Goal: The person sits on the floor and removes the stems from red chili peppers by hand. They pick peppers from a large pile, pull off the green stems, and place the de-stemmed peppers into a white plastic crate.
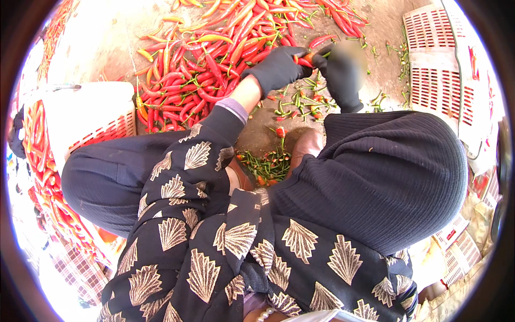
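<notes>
My left hand (281, 68), in a black knit glove, is closed around red chili peppers (304, 62) at the right edge of a large pile of red chilies (201, 76). Close beside it, my right hand (342, 76), gloved in black too, has its fingers at the green stem end (326, 55) of a chili. A blur covers part of this hand. Cut green chili stems (307, 98) with red tips lie on the floor below both hands. More stems (265, 165) are heaped between my feet.
A white slatted plastic crate (434, 72) stands at the right. Another white crate (100, 108) is at the left, beside more red chilies (40, 141). My bent knees flank the stem heap. Further crates (462, 253) show at the lower right.
</notes>
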Action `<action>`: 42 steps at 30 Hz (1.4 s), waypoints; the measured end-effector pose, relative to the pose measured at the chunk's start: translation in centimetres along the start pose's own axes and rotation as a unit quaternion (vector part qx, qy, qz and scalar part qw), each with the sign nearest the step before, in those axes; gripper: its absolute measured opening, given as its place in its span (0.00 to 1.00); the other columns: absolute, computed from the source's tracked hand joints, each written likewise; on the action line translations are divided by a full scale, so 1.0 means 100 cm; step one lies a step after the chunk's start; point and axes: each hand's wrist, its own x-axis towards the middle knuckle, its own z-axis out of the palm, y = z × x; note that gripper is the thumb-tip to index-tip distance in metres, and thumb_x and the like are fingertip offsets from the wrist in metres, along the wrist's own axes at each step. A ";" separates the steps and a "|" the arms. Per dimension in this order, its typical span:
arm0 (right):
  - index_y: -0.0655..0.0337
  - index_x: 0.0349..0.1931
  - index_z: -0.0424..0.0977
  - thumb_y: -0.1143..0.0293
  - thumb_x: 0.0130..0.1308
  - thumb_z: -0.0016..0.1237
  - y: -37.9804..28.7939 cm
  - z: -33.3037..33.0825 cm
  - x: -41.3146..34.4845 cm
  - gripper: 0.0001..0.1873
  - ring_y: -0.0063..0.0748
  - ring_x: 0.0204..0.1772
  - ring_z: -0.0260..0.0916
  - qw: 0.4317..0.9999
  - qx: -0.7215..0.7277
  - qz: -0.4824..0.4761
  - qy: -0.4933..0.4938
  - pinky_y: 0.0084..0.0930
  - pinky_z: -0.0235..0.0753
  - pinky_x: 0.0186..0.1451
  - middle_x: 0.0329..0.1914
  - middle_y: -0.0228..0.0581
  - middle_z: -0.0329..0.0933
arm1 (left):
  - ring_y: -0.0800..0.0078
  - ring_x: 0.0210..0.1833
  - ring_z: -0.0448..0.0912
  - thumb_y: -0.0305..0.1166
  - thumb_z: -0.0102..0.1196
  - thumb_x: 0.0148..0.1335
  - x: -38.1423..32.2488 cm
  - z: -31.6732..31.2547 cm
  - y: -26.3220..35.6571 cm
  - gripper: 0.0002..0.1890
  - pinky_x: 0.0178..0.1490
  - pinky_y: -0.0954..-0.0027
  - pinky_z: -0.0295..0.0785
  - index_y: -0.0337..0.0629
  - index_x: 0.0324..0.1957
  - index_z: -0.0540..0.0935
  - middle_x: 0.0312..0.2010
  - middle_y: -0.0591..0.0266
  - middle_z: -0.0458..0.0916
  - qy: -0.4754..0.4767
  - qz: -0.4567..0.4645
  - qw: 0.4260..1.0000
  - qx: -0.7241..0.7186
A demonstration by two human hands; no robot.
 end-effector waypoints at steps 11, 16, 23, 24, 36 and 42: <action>0.56 0.32 0.76 0.57 0.62 0.51 0.035 -0.051 0.003 0.12 0.41 0.22 0.72 0.879 -0.464 -0.102 0.025 0.35 0.70 0.29 0.18 0.40 0.72 | 0.80 0.39 0.79 0.31 0.62 0.59 0.001 -0.053 0.007 0.16 0.44 0.75 0.73 0.43 0.50 0.80 0.36 0.66 0.83 0.086 -0.038 0.961 -0.262; 0.44 0.44 0.76 0.68 0.61 0.45 0.011 -0.018 0.044 0.12 0.46 0.40 0.78 0.738 -0.630 -0.211 -0.114 0.41 0.76 0.37 0.37 0.40 0.77 | 0.80 0.39 0.79 0.30 0.60 0.61 -0.011 -0.051 0.014 0.14 0.45 0.75 0.73 0.38 0.48 0.80 0.36 0.65 0.83 0.053 -0.098 0.953 -0.280; 0.56 0.38 0.73 0.68 0.62 0.49 -0.010 -0.013 0.032 0.06 0.42 0.29 0.76 0.897 -0.406 -0.173 0.019 0.38 0.72 0.31 0.26 0.42 0.75 | 0.76 0.41 0.81 0.30 0.65 0.57 0.002 -0.021 0.001 0.16 0.47 0.76 0.73 0.34 0.45 0.79 0.38 0.63 0.84 0.108 -0.083 0.954 -0.265; 0.60 0.36 0.72 0.67 0.62 0.50 -0.012 -0.011 0.026 0.07 0.44 0.24 0.74 0.918 -0.350 -0.178 0.059 0.36 0.69 0.28 0.19 0.45 0.73 | 0.76 0.40 0.81 0.30 0.66 0.55 0.003 -0.014 0.000 0.17 0.47 0.76 0.73 0.33 0.45 0.79 0.38 0.62 0.84 0.095 -0.099 0.949 -0.285; 0.59 0.28 0.70 0.67 0.67 0.45 -0.002 0.001 -0.014 0.08 0.21 0.16 0.58 0.939 0.254 0.233 -0.014 0.19 0.58 0.20 0.17 0.24 0.63 | 0.73 0.49 0.77 0.36 0.75 0.43 -0.006 0.008 -0.008 0.35 0.51 0.71 0.73 0.31 0.53 0.76 0.46 0.57 0.81 0.029 -0.102 0.994 -0.007; 0.61 0.29 0.72 0.54 0.62 0.51 0.030 -0.022 -0.009 0.17 0.31 0.21 0.65 0.954 0.083 0.272 -0.093 0.30 0.67 0.27 0.18 0.32 0.68 | 0.80 0.41 0.80 0.34 0.72 0.48 -0.008 -0.038 0.016 0.24 0.45 0.72 0.74 0.41 0.48 0.81 0.39 0.65 0.83 -0.033 -0.004 0.986 -0.161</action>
